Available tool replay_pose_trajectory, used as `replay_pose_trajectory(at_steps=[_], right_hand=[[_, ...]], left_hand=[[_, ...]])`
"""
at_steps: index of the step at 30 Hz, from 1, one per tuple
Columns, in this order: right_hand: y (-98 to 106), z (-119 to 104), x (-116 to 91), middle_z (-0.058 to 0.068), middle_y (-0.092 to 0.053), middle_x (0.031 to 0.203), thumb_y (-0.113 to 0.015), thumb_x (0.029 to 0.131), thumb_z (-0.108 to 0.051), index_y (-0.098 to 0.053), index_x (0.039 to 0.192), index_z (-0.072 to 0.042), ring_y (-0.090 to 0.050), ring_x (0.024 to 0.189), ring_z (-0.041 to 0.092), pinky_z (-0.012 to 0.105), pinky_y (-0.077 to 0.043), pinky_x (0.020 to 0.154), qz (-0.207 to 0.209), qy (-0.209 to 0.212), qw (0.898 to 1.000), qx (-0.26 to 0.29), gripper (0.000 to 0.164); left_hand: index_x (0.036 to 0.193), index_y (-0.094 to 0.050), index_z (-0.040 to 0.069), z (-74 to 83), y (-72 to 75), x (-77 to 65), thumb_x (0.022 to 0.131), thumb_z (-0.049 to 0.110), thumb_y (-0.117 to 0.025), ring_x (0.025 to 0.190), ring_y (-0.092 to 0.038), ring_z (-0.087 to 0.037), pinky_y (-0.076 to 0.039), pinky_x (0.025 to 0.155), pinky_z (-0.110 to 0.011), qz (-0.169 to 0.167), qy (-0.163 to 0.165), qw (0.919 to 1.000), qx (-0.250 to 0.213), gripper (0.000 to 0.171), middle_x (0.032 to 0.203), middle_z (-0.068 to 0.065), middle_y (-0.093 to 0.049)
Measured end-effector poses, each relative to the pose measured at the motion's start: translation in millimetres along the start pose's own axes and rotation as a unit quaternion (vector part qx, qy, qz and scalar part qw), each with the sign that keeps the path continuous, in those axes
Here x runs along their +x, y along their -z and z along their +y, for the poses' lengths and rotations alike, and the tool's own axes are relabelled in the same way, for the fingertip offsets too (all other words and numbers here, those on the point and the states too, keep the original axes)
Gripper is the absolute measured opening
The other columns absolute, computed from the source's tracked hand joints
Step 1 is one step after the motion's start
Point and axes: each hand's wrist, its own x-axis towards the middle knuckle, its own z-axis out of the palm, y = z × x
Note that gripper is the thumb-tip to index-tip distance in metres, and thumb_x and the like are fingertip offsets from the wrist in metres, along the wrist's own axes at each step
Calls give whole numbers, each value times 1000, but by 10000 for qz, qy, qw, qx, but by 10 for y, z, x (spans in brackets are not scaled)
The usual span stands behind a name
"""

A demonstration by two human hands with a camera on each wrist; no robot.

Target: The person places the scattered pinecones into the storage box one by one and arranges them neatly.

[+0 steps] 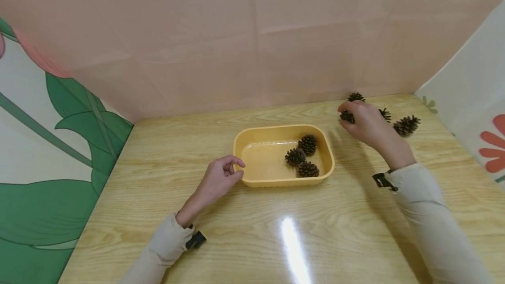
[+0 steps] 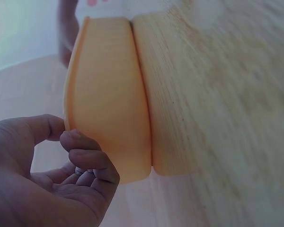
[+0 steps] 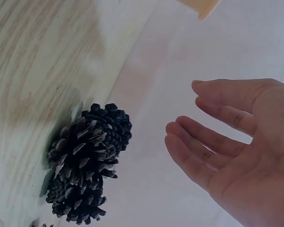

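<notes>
My left hand pinches the rim of a yellow plastic basin at its left end. In the left wrist view, thumb and finger meet at the rim, and the other fingers curl beside the outer wall. Three brown pine cones lie in the right part of the basin. My right hand hovers by several loose pine cones at the back right. Its fingers are relaxed and slightly bent, holding nothing. In the right wrist view, the clustered pine cones lie apart from the fingertips; the hand partly hides them in the head view.
The wooden table ends at a pinkish cloth backdrop. Panels with green leaves and red flowers flank it left and right. Black straps sit at both wrists.
</notes>
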Motion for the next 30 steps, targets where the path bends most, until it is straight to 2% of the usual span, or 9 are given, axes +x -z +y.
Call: replay_pose_trajectory(at_steps=[9, 17, 22, 30], right_hand=[[-85, 145, 105, 33, -52, 128, -66, 91, -7, -55, 128, 5, -50, 114, 53, 65, -40, 93, 71, -396, 9992, 38, 41], [-202, 288, 27, 35, -48, 132, -68, 94, -14, -47, 139, 4, -44, 119, 55, 68, -35, 96, 332, -692, 9970, 47, 53], [-295, 402, 23, 38, -42, 136, -66, 95, -17, -45, 139, 4, -40, 121, 58, 69, -33, 98, 210, -836, 9962, -127, 53], [-367, 507, -4, 42, -43, 131, -67, 92, -10, -48, 137, 6, -41, 114, 62, 70, -34, 95, -17, -904, 9953, -349, 52]], left_hand=[[102, -71, 2, 15, 1, -27, 89, 6, -67, 52, -43, -7, -36, 49, -21, 40, 97, 9999, -9, 15, 66, -2, -52], [102, -71, 2, 59, -13, -16, 88, 6, -67, 53, -44, -9, -37, 49, -22, 25, 30, 10000, 24, 15, 66, -3, -52], [102, -71, 2, 72, -27, -11, 88, 6, -67, 54, -45, -9, -37, 49, -21, 17, 47, 10000, 0, 15, 66, -2, -52], [102, -71, 1, 67, -46, -9, 88, 6, -67, 55, -45, -11, -37, 50, -21, 6, 31, 10000, 31, 15, 66, -2, -53]])
